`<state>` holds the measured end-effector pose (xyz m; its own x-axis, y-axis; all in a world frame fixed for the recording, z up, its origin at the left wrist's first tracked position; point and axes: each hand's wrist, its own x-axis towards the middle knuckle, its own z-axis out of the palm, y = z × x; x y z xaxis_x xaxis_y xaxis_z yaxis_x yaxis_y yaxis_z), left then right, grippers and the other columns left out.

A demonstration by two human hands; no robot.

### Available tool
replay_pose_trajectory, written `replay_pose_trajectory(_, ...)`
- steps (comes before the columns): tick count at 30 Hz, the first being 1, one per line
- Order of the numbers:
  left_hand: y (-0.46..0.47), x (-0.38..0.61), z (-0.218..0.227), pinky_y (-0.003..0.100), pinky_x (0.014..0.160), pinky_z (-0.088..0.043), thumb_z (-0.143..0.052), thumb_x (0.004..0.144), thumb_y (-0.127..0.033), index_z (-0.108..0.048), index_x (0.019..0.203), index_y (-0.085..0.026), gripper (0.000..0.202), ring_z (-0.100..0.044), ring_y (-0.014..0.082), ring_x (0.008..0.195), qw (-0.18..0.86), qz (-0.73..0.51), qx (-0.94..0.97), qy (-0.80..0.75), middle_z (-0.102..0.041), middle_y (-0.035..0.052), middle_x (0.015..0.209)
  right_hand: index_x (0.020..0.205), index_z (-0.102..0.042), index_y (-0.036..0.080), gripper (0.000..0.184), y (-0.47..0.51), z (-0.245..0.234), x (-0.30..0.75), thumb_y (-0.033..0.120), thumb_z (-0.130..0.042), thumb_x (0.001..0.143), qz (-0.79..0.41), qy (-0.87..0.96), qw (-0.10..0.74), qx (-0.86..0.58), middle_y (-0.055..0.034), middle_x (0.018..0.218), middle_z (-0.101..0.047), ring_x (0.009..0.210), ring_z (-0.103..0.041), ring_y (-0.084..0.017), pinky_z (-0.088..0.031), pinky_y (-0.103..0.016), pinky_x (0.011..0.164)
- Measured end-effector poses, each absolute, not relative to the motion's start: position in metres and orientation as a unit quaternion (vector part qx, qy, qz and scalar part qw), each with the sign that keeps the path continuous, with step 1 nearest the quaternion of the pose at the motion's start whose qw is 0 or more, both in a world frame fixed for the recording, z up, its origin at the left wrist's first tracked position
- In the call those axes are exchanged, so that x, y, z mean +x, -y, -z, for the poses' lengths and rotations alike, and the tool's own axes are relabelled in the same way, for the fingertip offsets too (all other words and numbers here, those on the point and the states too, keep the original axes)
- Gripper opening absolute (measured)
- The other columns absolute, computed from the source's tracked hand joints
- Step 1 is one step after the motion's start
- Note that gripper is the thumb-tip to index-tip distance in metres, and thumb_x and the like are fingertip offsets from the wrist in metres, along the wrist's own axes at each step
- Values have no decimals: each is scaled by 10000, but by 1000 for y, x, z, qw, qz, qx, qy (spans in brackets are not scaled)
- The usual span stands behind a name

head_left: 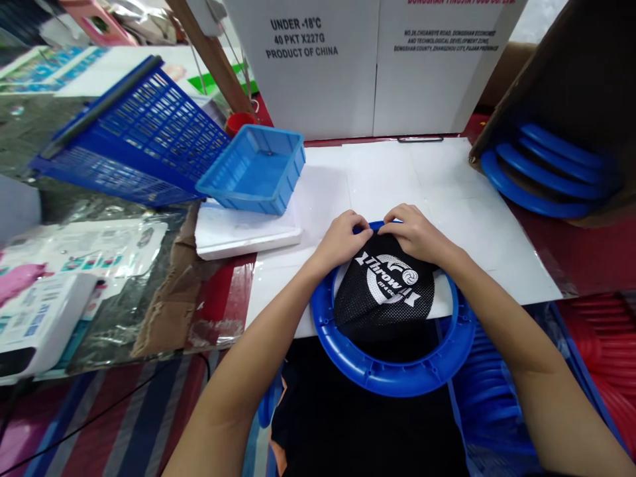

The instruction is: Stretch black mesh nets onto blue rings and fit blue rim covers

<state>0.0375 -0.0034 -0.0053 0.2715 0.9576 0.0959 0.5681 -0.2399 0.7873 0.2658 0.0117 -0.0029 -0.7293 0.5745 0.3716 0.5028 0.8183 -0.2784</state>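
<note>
A blue plastic ring (392, 379) lies tilted at the front edge of the white work surface, its near side over my lap. Black mesh fabric (355, 306) with a white printed logo hangs inside the ring from its far rim. At that rim, my left hand (344, 240) is closed, fingertips pinching the mesh edge against the ring. Close beside it, my right hand (413, 233) pinches the same edge with thumb and fingers. The exact grip under the fingertips is hidden.
A light-blue tray (253, 173) sits on a white foam slab (243, 240), beside a tilted blue basket (134, 139). Printed white cartons (328, 86) stand behind. More blue rings (541, 192) rest in a cardboard box at right; red rings (609, 344) lie below.
</note>
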Motion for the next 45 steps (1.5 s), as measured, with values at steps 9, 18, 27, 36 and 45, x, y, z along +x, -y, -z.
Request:
replay_pose_trajectory(9,5,43,12,431,950,-562,-658,890,-179,-685,802,-197,94,-609,232,960,289,-315,728,-537,-633,69,967,1101,-764,277,365,-13,4,265,75,-480,991,-97,921,221,-305,-91,1097,-670,1051,-573,-291,-477,-484,950)
replay_pose_trajectory(18,-4,35,6,424,969,-540,-616,925,-220,-690,911,-194,79,-650,237,992,318,-255,778,-479,-700,79,1014,1084,-770,249,344,-19,4,264,104,-471,997,-140,919,210,-303,-100,1064,-677,1027,-596,-284,-506,-482,933)
replay_pose_trajectory(27,12,23,-9,448,940,-549,-550,994,-297,-648,1217,-216,257,-647,300,1105,178,-141,810,-541,-636,131,1227,1100,-756,286,199,-19,-27,300,267,-575,1020,-161,881,290,-338,-89,1224,-698,1194,-637,-309,-504,-535,1069)
replay_pose_trajectory(36,27,-7,-42,318,494,-467,-654,917,-530,-557,864,-218,331,-624,212,521,255,-42,705,-661,-648,47,683,932,-667,243,206,-32,-19,349,436,-737,921,-170,850,200,-457,-125,1195,-679,1206,-611,-370,-522,-557,1046)
replay_pose_trajectory(45,29,-32,-75,236,390,-361,-774,826,-570,-698,778,-210,371,-487,102,421,510,2,742,-435,-681,0,650,852,-746,218,77,-29,3,313,229,-822,844,-183,852,142,-470,-147,1383,-646,1384,-490,-420,-469,-673,1123)
